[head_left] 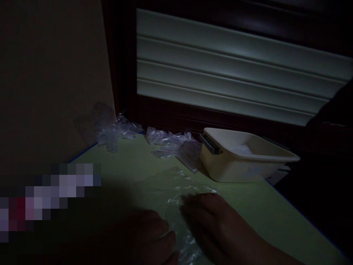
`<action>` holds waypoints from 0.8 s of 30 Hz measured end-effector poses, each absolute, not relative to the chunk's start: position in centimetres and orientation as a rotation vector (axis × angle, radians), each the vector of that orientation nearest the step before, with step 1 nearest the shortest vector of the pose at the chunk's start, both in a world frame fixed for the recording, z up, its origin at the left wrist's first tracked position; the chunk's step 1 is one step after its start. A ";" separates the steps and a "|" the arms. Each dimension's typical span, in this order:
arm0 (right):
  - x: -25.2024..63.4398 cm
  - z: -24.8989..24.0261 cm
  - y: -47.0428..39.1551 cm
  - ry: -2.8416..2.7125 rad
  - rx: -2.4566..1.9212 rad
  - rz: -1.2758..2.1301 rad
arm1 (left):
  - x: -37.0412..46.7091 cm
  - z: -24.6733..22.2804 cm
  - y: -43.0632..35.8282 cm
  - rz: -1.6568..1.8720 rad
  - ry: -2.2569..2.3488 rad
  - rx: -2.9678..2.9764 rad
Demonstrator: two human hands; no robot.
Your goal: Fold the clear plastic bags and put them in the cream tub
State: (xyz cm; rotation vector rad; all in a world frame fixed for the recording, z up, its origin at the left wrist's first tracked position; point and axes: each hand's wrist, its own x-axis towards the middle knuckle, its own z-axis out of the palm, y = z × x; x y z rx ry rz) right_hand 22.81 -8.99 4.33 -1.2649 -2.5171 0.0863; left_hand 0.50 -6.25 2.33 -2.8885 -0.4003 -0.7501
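The scene is very dark. My left hand (146, 235) and my right hand (217, 224) rest low in the picture on a pale green mat (261, 209). Between them lies a clear plastic bag (171, 191), flat on the mat, with a crumpled part near my fingers. The fingertips of both hands touch the plastic. Whether either hand pinches it is too dim to tell.
A cream plastic bin (245, 156) with a dark handle stands on the mat behind my right hand. Several crumpled clear bags (171, 145) lie along the back wall, more plastic (102, 125) in the corner. A white slatted shutter (234, 66) is behind. A blurred patch covers the left.
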 end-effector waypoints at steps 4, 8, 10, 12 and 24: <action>22.9 4.0 -8.9 -2.495 -1.329 0.084 | 0.8 2.2 -5.7 -0.756 -0.236 -2.951; 22.9 4.0 -9.0 -2.511 -1.329 0.131 | 0.4 2.7 -5.4 -0.756 -0.376 -2.910; 22.9 4.0 -9.1 -2.500 -1.322 0.130 | 0.3 3.0 -5.4 -0.841 -0.436 -2.881; 22.9 4.0 -9.1 -2.501 -1.310 0.112 | 0.4 3.3 -5.5 -0.858 -0.399 -2.895; 22.4 4.5 -9.2 -2.544 -1.380 0.210 | 0.4 2.7 -5.4 -0.870 -0.434 -2.896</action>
